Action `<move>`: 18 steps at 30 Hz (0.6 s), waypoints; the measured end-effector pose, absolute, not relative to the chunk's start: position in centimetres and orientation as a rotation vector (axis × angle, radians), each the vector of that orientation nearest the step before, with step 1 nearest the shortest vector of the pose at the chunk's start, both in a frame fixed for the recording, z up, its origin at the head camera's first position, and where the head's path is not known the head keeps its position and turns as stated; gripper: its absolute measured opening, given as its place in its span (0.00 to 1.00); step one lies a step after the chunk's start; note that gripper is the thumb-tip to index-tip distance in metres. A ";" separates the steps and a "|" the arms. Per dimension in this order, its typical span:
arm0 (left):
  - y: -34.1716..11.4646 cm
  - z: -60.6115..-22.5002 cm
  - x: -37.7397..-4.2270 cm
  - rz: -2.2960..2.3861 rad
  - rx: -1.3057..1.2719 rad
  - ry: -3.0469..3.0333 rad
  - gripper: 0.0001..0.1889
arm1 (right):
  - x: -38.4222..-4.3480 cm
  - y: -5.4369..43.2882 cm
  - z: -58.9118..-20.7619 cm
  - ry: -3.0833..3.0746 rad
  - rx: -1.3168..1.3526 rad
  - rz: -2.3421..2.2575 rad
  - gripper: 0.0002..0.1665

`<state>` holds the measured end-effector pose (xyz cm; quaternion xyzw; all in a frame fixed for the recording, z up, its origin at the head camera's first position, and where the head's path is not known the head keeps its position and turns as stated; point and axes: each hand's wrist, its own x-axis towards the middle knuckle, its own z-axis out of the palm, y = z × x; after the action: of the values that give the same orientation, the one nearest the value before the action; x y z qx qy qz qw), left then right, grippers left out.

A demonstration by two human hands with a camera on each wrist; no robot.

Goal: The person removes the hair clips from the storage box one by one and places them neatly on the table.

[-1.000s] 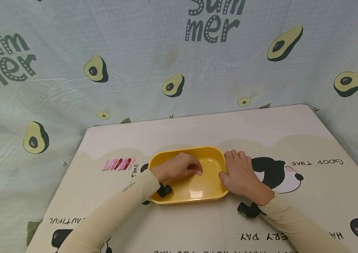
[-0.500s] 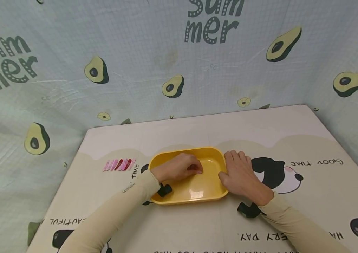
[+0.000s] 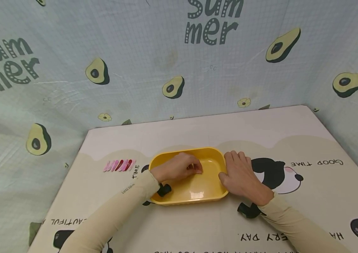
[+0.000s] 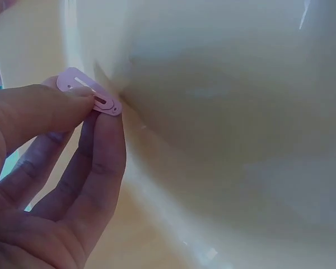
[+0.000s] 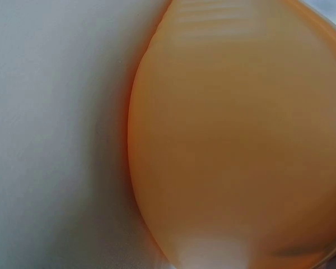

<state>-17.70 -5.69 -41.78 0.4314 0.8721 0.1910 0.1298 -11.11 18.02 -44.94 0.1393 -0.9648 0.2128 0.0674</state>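
Observation:
In the left wrist view, a light pink snap hair clip (image 4: 104,104) is pinched between the thumb and fingers of my left hand (image 4: 73,157). That hand (image 3: 180,166) is inside a yellow plastic basin (image 3: 210,186) in the head view, where the clip is hidden behind the fingers. My right hand (image 3: 240,174) holds the basin's right edge, its thumb over the rim. Close by, the right wrist view shows the basin's outer wall (image 5: 229,129) but not the fingers.
A row of several hair clips (image 3: 119,165), pink and dark red, lies on the table left of the basin. The tabletop (image 3: 191,228) has a cartoon dog print and lettering. A patterned cloth (image 3: 141,45) hangs behind.
The pink clip showed at the left fingertips one second ago and is now hidden in the head view. Both hands and the basin hold nearly the same place.

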 end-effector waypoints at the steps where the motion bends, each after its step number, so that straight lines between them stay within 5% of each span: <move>1: -5.7 -41.7 -17.7 0.560 1.251 2.536 0.06 | -11.1 18.0 -44.9 -2.906 0.420 0.640 0.17; 18: -6.7 -40.0 -17.6 0.658 1.215 2.491 0.07 | -11.0 17.9 -44.7 -2.924 0.406 0.652 0.17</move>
<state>-17.59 -6.70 -40.02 0.4221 0.8650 0.2286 0.1460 -11.02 17.88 -44.73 0.1340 -0.9655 0.2153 0.0594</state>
